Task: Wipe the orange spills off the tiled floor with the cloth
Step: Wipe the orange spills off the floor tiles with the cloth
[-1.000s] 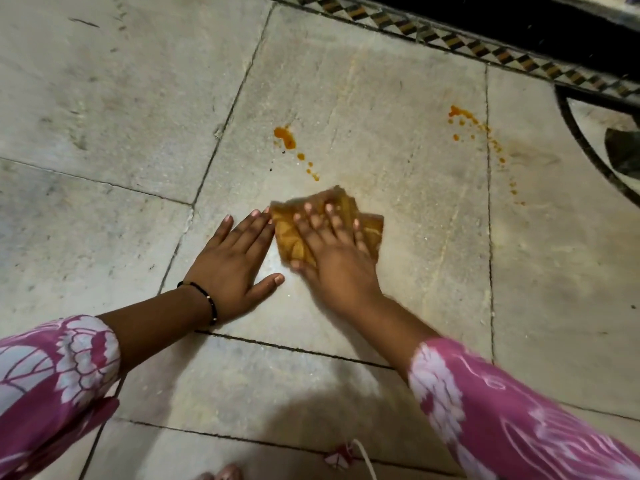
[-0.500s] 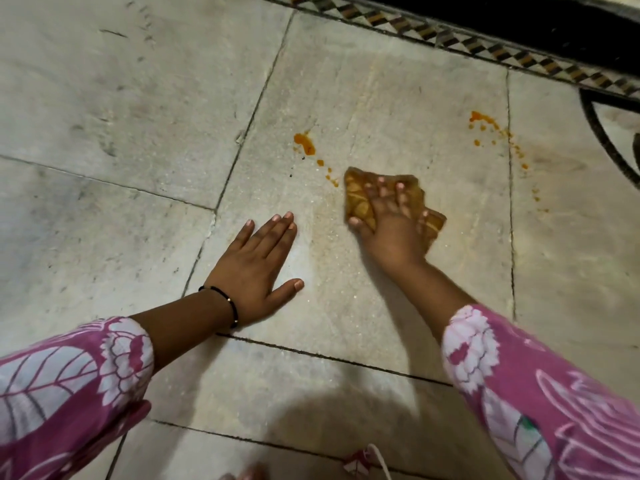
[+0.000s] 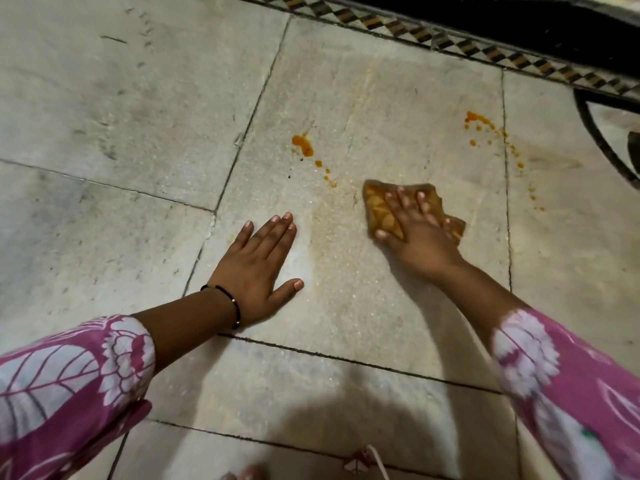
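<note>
A crumpled orange-stained cloth [image 3: 379,211] lies on the pale tiled floor [image 3: 381,98]. My right hand [image 3: 420,240] presses flat on it with spread fingers. An orange spill [image 3: 304,146] with a trail of drops sits just up and left of the cloth. A second orange spill [image 3: 479,121] with scattered drops runs along the grout line up and to the right. My left hand [image 3: 258,268] rests flat on the floor to the left, fingers straight, holding nothing. A faint damp streak [image 3: 325,251] lies between the hands.
A dark patterned border [image 3: 485,51] and a black strip run along the far edge. A curved dark inlay [image 3: 602,147] is at the far right. My toes [image 3: 242,474] and a small red-and-white item [image 3: 360,460] show at the bottom edge.
My right hand has slid the cloth to the right, away from my left hand, leaving a faint streak. My left hand stays planted on the floor.
</note>
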The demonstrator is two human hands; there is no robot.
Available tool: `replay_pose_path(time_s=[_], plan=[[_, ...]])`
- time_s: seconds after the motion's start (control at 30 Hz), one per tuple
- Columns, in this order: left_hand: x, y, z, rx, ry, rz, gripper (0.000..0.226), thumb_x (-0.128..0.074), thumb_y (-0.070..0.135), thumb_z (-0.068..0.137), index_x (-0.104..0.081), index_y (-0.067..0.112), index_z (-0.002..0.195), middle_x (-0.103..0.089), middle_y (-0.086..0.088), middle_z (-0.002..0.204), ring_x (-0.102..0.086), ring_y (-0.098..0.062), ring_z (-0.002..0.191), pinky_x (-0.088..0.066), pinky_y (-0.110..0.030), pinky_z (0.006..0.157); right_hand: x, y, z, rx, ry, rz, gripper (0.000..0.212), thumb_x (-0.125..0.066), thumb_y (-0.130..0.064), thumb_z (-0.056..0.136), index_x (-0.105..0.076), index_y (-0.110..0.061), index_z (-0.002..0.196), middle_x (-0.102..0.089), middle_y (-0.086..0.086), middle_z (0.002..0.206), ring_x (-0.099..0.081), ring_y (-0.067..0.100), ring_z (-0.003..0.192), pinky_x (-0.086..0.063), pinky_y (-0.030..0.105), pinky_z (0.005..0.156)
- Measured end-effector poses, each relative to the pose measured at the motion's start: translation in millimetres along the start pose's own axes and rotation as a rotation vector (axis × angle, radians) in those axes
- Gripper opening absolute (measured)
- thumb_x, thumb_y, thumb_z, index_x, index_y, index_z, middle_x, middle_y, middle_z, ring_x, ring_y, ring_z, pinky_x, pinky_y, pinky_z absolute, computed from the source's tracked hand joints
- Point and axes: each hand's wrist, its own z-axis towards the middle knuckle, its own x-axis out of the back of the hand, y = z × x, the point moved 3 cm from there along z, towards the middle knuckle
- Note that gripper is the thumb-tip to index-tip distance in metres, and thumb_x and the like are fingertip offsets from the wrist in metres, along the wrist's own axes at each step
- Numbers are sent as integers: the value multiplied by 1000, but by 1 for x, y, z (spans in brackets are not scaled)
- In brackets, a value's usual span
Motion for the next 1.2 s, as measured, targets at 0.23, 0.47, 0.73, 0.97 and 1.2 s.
replay_pose_path(time_s=[0.23,0.47,0.73,0.97,1.2], plan=[[3,0,-1,53,32,-1,85,-16,67,89,-12,9,151,-8,-6,158,-4,-17,145,11,-47,115,-30,-80,-26,242,-79,-68,68,-36,-57,93,-2,-39,150,14,-18,156,18,10,143,5,51,115],[10,-46,7,265,37,35,114,-13,91,68,9,14,150,15,-1,157,12,-14,145,19,-45,113,-11,-27,-36,-55,-46,-149,68,-31,-56,95,4,-36,150,13,-15,157,12,13,145,-3,57,113],[14,-46,7,270,17,15,117,-12,92,67,7,13,151,11,-2,159,12,-14,145,8,-47,117,7,-111,99,79,-96,-90,74,-33,-57,95,2,-26,152,13,-4,159,16,23,145,2,56,115],[13,-47,6,258,34,-18,115,-16,91,69,5,13,151,9,-2,159,11,-14,145,8,-46,117,-4,-61,7,163,-60,-266,74,-30,-58,94,6,-27,151,12,-7,159,11,16,146,-2,45,117],[14,-46,7,259,17,-34,115,-19,90,70,3,12,151,7,-3,159,10,-15,146,5,-47,118,41,-99,146,82,-39,-249,75,-29,-58,95,-5,-15,152,-3,7,160,-4,30,146,-5,49,118]])
